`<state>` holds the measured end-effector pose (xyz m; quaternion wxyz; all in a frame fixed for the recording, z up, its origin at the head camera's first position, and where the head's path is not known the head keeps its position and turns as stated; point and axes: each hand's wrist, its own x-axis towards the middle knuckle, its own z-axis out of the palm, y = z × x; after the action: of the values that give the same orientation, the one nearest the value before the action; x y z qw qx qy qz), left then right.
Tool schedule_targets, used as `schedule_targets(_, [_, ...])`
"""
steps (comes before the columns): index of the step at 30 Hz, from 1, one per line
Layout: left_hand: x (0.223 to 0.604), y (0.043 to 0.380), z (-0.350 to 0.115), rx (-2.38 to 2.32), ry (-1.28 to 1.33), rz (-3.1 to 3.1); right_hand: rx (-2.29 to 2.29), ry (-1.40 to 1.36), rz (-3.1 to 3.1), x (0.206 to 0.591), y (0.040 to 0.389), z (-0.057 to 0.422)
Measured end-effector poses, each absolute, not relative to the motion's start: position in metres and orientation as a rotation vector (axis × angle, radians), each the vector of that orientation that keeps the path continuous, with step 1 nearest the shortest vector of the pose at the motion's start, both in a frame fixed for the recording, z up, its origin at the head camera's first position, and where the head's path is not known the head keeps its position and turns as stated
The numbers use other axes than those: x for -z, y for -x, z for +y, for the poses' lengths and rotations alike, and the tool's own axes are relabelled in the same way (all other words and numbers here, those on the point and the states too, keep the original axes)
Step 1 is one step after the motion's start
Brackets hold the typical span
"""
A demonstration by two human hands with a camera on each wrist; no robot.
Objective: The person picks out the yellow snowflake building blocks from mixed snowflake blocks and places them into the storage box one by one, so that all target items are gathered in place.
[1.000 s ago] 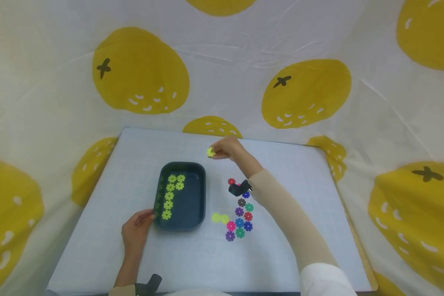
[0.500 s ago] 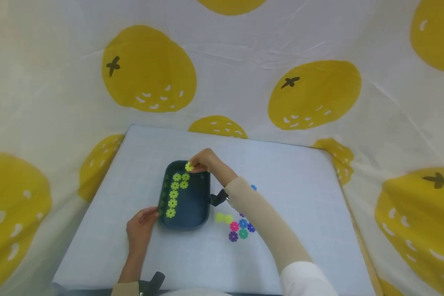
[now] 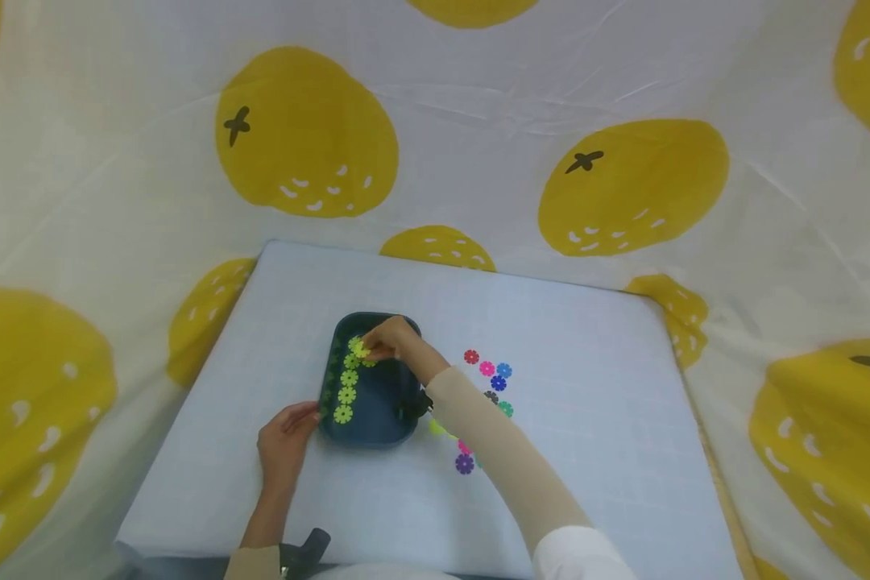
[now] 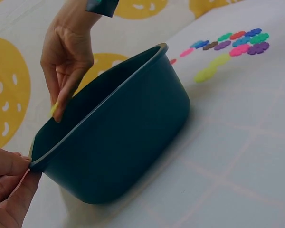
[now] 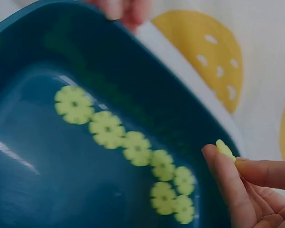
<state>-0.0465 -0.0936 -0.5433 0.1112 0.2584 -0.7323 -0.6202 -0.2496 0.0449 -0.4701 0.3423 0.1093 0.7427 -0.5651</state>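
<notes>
A dark teal rectangular tub stands on the table, with several yellow flower-shaped discs lying in an L-shaped line on its floor. My left hand pinches the tub's near-left rim between thumb and fingers, as the left wrist view shows. Over the far part of the tub, my right hand pinches one yellow flower disc between thumb and fingertips. In the right wrist view that disc is held on edge, above the end of the yellow line. The right hand hides part of the far discs in the head view.
Right of the tub lies a loose group of flower discs in other colours, among them a red disc and a purple disc. Yellow discs lie beside them. A pale cloth covers the table; a fruit-print curtain hangs behind.
My right hand has moved left and down from beyond the tub's far right corner to inside its rim, carrying the yellow flower disc. The left hand keeps its grip on the tub.
</notes>
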Motion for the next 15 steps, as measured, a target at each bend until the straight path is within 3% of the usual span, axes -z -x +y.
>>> schedule_targets(15, [0.541,0.046,-0.092,1.811,-0.753,-2.161,1.460,-0.336,2.016,0.506,0.231,0.049])
